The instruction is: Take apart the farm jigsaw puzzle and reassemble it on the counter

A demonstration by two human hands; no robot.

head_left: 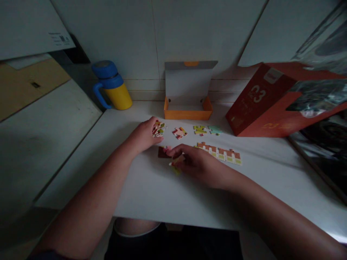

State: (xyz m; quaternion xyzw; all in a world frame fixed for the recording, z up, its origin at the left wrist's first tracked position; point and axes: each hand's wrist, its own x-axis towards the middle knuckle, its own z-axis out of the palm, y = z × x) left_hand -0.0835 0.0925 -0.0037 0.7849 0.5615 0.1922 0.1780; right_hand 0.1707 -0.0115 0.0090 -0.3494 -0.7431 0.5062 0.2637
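My left hand (146,134) rests on the white table (151,191), its fingers curled on a small stack of puzzle pieces (159,129). Closer to me, my right hand (195,161) pinches a yellowish puzzle piece (176,161) against the tabletop, beside a dark brown and pink piece (163,151). A joined strip of pieces (222,153) lies just right of my right hand. Three loose pieces sit beyond: a pink one (179,132), a yellow-green one (200,129) and a teal one (215,130).
An open orange box (188,112) with a raised grey lid stands at the back against the wall. A yellow mug with a blue lid (112,86) is at the back left. A large red carton (273,101) leans at the right. The table's left edge drops off.
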